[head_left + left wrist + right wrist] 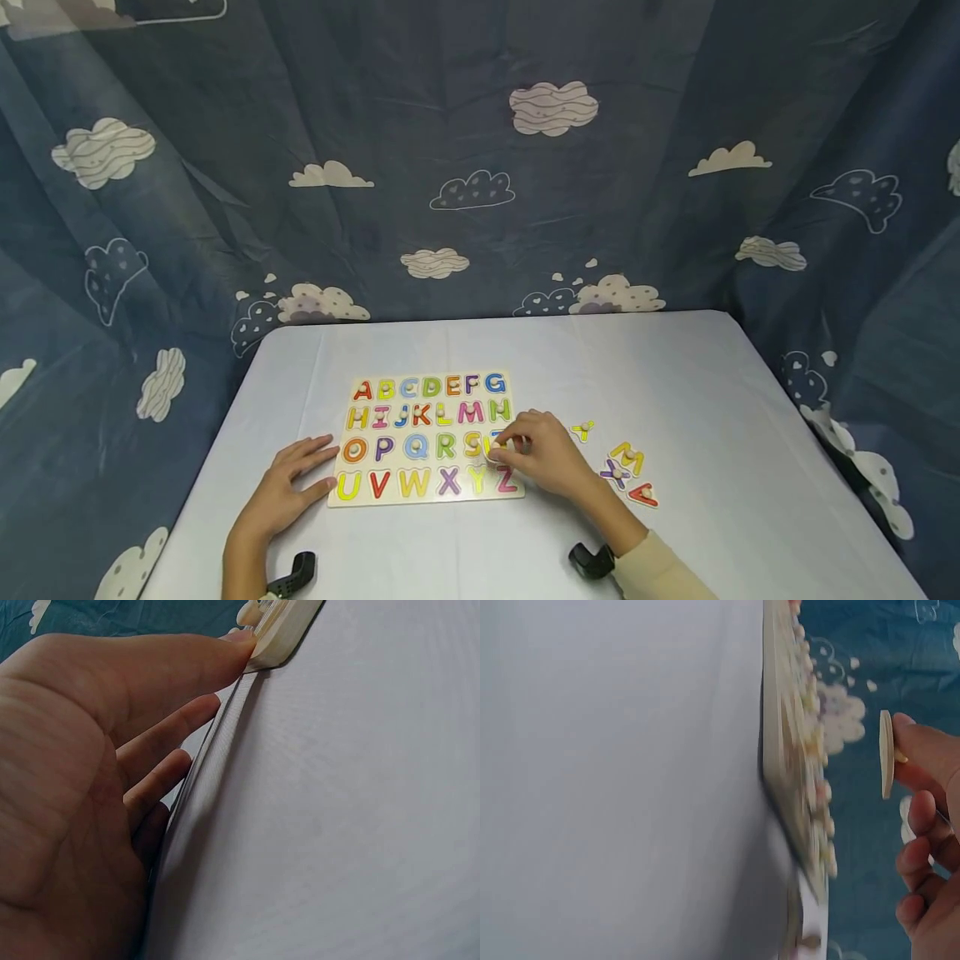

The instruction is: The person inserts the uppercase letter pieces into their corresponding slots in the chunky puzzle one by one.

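Observation:
A wooden alphabet puzzle board (465,502) lies on the white table, with coloured letters in rows and knobs on many of them. Over the board's right side, my right hand (551,454) pinches a puzzle piece (886,754) by its small knob. The right wrist view shows that piece edge-on, raised off the board; its letter cannot be read. My left hand (288,483) rests at the board's left edge with fingers spread. In the left wrist view its thumb (172,664) touches the board's corner (285,637).
Right of the board lie loose letter pieces: a yellow-green Y (582,431), a yellow M (627,457), a purple X (615,474) and a red A (642,495). A dark cloud-patterned curtain (480,242) hangs behind the table (420,550). Both wrists wear black camera mounts.

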`<state>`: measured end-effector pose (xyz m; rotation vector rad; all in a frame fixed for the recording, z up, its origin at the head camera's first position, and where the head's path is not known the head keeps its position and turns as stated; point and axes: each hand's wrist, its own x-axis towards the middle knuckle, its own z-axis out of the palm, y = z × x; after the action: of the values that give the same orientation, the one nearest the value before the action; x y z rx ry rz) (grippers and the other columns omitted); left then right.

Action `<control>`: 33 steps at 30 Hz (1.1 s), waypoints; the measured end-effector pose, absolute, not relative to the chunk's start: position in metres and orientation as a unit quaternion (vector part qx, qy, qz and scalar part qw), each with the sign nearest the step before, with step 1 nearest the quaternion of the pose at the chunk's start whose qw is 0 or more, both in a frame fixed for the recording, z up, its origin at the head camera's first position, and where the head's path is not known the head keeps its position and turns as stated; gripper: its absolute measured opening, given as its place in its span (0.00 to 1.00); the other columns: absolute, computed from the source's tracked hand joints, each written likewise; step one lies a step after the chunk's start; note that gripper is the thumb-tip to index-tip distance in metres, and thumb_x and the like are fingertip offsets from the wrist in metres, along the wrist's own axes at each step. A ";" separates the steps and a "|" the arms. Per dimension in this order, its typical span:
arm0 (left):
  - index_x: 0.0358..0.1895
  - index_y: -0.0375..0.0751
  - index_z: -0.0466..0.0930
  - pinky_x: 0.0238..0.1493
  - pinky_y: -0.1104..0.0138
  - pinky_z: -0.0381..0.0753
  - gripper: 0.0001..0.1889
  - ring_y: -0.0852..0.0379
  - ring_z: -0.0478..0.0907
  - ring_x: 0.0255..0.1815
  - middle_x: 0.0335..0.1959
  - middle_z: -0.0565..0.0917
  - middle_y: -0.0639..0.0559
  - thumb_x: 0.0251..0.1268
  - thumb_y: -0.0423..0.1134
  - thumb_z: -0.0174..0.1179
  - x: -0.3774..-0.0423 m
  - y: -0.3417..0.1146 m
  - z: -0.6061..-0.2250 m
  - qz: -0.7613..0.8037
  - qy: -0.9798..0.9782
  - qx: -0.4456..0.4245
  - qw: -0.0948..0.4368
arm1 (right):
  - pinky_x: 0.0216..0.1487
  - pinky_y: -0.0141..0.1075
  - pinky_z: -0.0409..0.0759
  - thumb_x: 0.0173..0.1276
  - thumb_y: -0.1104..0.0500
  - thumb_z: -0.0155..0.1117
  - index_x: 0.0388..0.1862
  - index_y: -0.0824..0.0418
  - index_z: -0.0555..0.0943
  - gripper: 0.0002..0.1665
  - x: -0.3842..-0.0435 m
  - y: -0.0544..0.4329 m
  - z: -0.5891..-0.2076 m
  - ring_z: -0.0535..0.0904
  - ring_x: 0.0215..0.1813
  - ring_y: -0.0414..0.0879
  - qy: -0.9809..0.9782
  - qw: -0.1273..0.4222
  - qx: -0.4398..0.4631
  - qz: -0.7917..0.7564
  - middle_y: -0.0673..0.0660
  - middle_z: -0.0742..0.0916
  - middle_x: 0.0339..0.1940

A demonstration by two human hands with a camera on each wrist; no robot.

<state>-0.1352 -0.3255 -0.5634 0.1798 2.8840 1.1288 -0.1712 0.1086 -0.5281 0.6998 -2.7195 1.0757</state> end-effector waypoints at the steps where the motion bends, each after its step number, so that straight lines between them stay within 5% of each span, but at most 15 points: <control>1: 0.65 0.45 0.83 0.74 0.29 0.55 0.27 0.36 0.55 0.80 0.75 0.73 0.45 0.62 0.44 0.73 -0.135 -0.325 -0.563 0.364 0.929 0.058 0.022 | 0.42 0.39 0.74 0.58 0.46 0.81 0.34 0.46 0.91 0.09 -0.172 0.101 -0.527 0.72 0.28 0.39 -0.901 0.069 0.234 0.358 0.35 0.75 0.21; 10: 0.65 0.45 0.83 0.74 0.29 0.54 0.27 0.37 0.55 0.80 0.76 0.72 0.45 0.62 0.46 0.73 -0.136 -0.327 -0.562 0.365 0.929 0.049 0.028 | 0.37 0.28 0.68 0.61 0.45 0.79 0.34 0.48 0.91 0.10 -0.178 0.032 -0.532 0.69 0.27 0.33 -0.892 0.087 0.269 0.352 0.37 0.76 0.19; 21: 0.64 0.45 0.83 0.74 0.30 0.55 0.26 0.37 0.56 0.80 0.75 0.73 0.45 0.62 0.45 0.73 -0.137 -0.324 -0.566 0.364 0.929 0.056 0.019 | 0.35 0.26 0.62 0.61 0.43 0.78 0.32 0.47 0.92 0.11 -0.179 -0.033 -0.545 0.65 0.25 0.32 -0.901 0.096 0.276 0.321 0.38 0.72 0.15; 33: 0.64 0.45 0.83 0.74 0.31 0.57 0.26 0.38 0.57 0.79 0.74 0.74 0.45 0.63 0.46 0.72 -0.134 -0.325 -0.567 0.370 0.926 0.068 0.005 | 0.42 0.30 0.74 0.61 0.42 0.78 0.31 0.46 0.92 0.11 -0.176 -0.077 -0.551 0.72 0.28 0.30 -0.907 0.095 0.287 0.293 0.38 0.81 0.19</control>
<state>-0.1342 -0.3255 -0.5671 0.2142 2.9003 1.1589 -0.1756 -0.0772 -0.5507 0.8519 -2.6886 0.8673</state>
